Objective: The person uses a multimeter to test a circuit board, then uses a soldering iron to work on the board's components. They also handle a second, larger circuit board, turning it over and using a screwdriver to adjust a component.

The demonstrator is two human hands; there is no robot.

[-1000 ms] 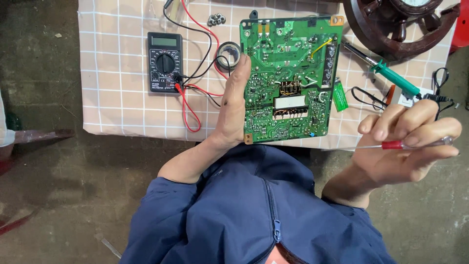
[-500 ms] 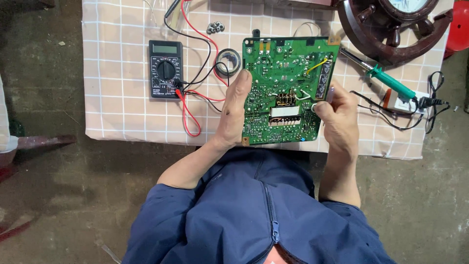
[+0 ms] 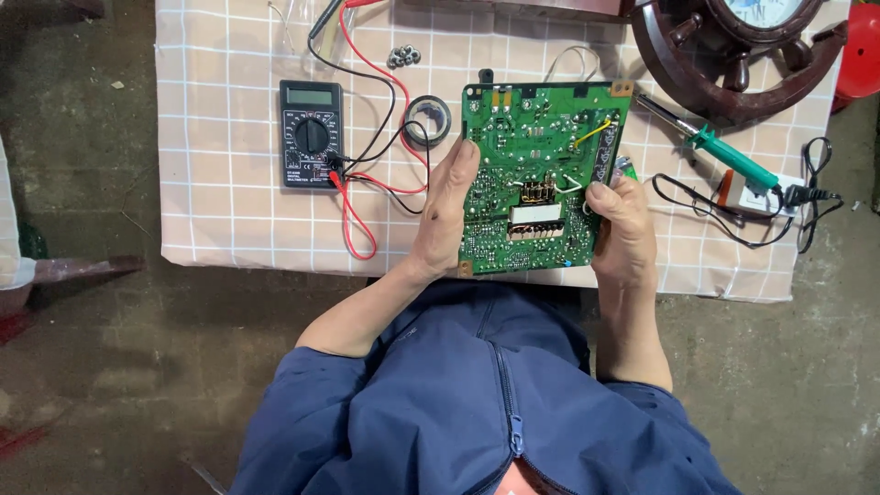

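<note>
Two hands are gripping the board (image 3: 541, 174): left hand (image 3: 446, 215) clasping one edge, right hand (image 3: 623, 229) the other; a slipping grip could be dropping it onto the surface (image 3: 229, 211).

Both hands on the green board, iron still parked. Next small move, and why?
Probably free the right hand and reach for the green-handled soldering iron lying on the checked tablecloth just right of the green circuit board. The left hand already grips the board's left edge, solder side up, so it can likely steady it alone.
</note>
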